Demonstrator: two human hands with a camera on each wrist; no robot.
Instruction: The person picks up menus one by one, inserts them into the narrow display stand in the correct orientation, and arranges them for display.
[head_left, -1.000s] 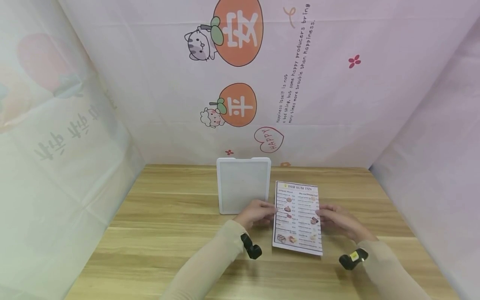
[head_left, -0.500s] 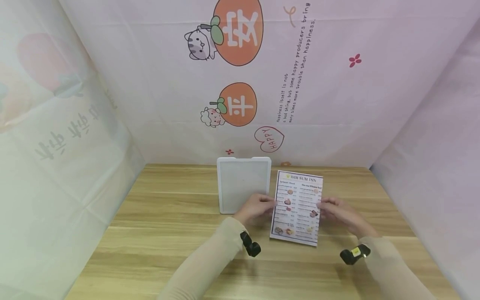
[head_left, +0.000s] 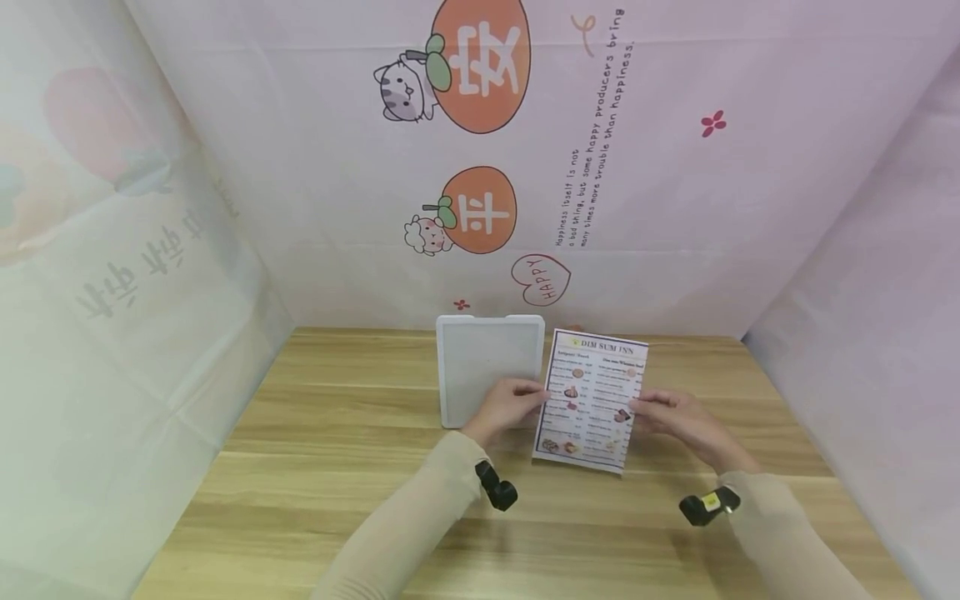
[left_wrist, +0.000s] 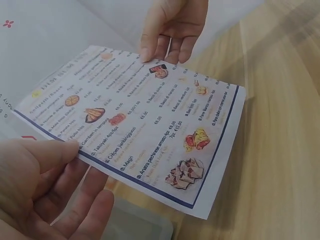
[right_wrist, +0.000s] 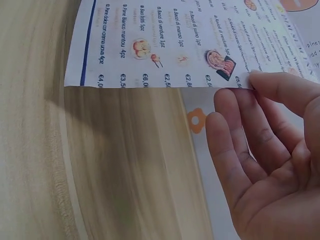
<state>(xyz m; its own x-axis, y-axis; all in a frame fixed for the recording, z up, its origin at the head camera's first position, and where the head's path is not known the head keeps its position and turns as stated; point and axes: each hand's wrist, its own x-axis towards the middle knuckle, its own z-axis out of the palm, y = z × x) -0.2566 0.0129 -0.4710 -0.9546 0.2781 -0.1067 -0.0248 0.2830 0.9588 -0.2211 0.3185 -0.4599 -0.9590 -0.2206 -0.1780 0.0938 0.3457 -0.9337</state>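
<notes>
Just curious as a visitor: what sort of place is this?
Probably a staged recording booth, not a restaurant: cartoon-printed cloth walls in a wooden table, and both hands hold a menu beside a white frame.

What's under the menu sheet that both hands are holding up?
Under the menu sheet: wooden table and a corner of the white tray. The table beneath its middle is hidden.

Menu sheet (head_left: pixel 591 398), centre of table: header "DIM SUM INN"; item lines include "Takoyaki 4pz/8pz", "Magri", "Baozi di verdure 1pz", "Pane Bianco mantou 4pz". Far backdrop (head_left: pixel 675 192): heart reading "HAPPY", plus the line "Happiness itself is not a bad thing, but some happy producers bring many times more trouble than happiness."
</notes>
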